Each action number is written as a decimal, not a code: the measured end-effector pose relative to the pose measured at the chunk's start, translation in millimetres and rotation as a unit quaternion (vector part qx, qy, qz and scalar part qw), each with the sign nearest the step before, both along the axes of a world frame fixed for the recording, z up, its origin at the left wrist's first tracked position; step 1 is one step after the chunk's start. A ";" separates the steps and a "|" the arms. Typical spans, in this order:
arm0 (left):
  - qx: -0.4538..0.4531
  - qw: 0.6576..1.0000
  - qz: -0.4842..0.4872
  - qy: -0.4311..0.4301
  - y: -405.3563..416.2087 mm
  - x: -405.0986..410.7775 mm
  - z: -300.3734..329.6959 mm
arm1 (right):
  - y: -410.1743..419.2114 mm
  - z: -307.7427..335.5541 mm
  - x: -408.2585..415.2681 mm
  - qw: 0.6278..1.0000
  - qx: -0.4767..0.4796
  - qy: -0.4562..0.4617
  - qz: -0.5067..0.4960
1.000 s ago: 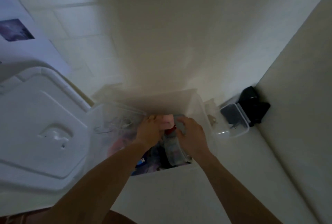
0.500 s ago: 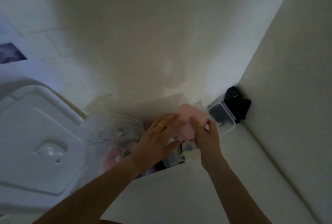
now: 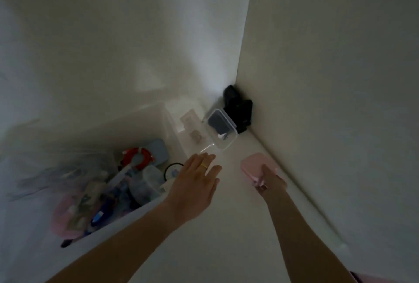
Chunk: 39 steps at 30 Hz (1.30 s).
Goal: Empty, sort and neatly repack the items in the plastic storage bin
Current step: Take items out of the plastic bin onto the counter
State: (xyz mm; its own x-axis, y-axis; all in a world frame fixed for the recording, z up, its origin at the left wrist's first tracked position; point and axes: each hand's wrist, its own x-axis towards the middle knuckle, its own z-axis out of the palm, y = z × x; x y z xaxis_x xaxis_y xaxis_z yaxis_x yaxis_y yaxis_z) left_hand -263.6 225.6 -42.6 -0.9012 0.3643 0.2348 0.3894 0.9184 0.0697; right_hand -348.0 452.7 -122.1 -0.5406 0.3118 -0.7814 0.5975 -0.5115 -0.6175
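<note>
The right hand grips a small pink case, fingers curled over its near end, and holds it low over the white surface close to the right-hand wall. Whether the case already rests on that surface cannot be told. The case appears rigid, with rounded corners and a smooth shell; judged light and somewhat slippery, best held across its short sides as it is now, not by one corner.

The left hand is flat and relaxed, palm down, fingers straight and slightly spread, holding nothing. It hovers just past the right rim of the storage bin, with a yellow ring on one finger. Both forearms reach forward from the lower edge of the view.

The bin stands to the left and remains crowded: a red and white ring-shaped item, a blue-grey flat box, pens and soft pink goods, much of it blurred. Emptying is judged at an early stage.

Outside the bin, near the corner, lie a small clear lidded box, a clear packet and a black object.
</note>
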 end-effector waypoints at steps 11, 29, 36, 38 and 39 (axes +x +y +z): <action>-0.055 0.998 0.004 -0.042 -21.2 2.4 -29.5 | 13.9 -35.0 -30.3 0.990 0.134 -0.039 0.030; -0.083 0.930 0.355 0.049 -282.2 101.3 61.9 | -330.8 126.8 61.9 0.623 0.270 0.325 0.658; -0.021 0.929 0.366 -0.047 -343.4 111.1 73.6 | -390.7 99.4 70.0 0.700 0.201 0.270 0.630; 0.005 0.938 0.346 -0.012 -344.2 121.5 76.9 | -394.8 100.5 72.4 0.764 0.151 0.232 0.583; 0.020 0.943 0.332 0.008 -345.8 128.6 77.0 | -395.5 98.3 70.6 0.792 0.130 0.212 0.557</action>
